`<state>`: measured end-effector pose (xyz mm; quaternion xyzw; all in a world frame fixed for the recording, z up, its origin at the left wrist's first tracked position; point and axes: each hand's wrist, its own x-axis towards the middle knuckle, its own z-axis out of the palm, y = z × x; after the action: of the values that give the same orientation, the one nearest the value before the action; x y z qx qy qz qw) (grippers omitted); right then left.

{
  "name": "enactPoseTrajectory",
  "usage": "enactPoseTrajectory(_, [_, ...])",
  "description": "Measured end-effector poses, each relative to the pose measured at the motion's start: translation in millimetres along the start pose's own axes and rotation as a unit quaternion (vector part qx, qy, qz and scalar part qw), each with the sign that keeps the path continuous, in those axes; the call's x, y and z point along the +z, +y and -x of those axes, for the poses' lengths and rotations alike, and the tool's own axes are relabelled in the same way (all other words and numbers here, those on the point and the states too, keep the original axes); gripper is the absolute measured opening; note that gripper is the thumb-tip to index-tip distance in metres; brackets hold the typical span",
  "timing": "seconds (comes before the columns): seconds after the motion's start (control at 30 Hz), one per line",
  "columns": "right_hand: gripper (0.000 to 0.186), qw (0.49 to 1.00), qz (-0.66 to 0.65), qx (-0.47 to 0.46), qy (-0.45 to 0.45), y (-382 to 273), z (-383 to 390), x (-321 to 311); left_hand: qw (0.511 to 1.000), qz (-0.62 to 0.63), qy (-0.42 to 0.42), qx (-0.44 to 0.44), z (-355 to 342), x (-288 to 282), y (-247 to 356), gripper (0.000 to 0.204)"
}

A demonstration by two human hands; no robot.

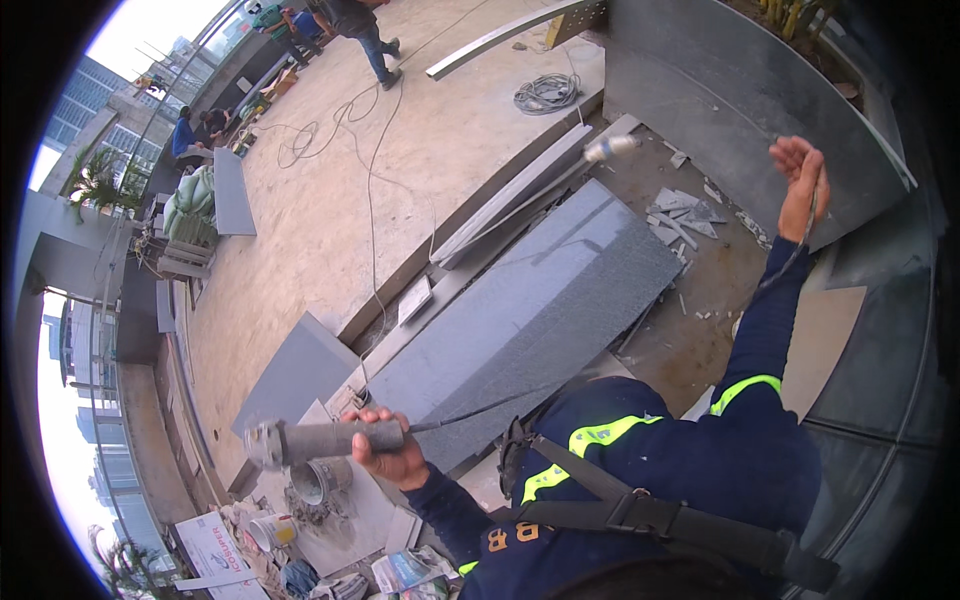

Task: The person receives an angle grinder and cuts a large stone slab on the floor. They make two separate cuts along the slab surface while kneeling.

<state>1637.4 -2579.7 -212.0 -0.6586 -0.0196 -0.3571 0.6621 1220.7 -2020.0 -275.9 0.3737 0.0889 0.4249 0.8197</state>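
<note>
My left hand is wrapped round the grey, dusty barrel of an angle grinder, whose head points left; no disc can be made out on it. A dark cord leaves its rear end and runs toward my body. Raised at the upper right, my right hand has the cord running through it and down along the sleeve. A white, motion-blurred thing, perhaps a plug, shows beyond the slab. Below my hands lies a long grey stone slab, partly wet or shaded darker.
Broken stone pieces litter the ground by the slab. A bucket, a white tub and bags lie at lower left. A large dark panel stands at right. Coiled cable rests on the concrete floor. Several people are farther off.
</note>
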Motion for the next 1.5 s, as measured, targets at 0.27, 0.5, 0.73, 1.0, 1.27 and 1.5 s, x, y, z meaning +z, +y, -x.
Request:
enactPoseTrajectory(0.27, [0.058,0.980,0.063,0.064,-0.179,-28.9,28.0,3.3,0.998,-0.053,-0.004,-0.018,-4.9,32.3,-15.3,0.049])
enactPoseTrajectory(0.5, [0.063,0.828,-0.107,0.087,-0.544,-109.8,88.4,82.2,0.998,-0.041,0.041,-0.007,6.1,-3.4,13.0,0.051])
enactPoseTrajectory(0.73, [0.033,0.477,-0.300,-0.119,-0.818,-213.1,240.8,293.5,0.992,-0.005,0.106,0.064,59.2,-64.4,60.4,0.049])
enactPoseTrajectory(1.0, [0.035,0.535,-0.296,-0.098,-0.785,-211.9,450.1,600.0,0.947,-0.014,0.269,0.174,151.6,-83.8,74.8,0.042])
enactPoseTrajectory(1.27, [0.052,0.813,-0.241,0.123,-0.516,-88.1,141.0,576.7,0.934,-0.013,0.297,0.198,171.3,-43.8,35.8,0.044])
enactPoseTrajectory(1.5, [0.065,0.973,-0.101,0.039,-0.206,-20.8,-59.5,180.3,0.982,0.037,0.170,0.078,86.2,-8.8,-21.3,0.050])
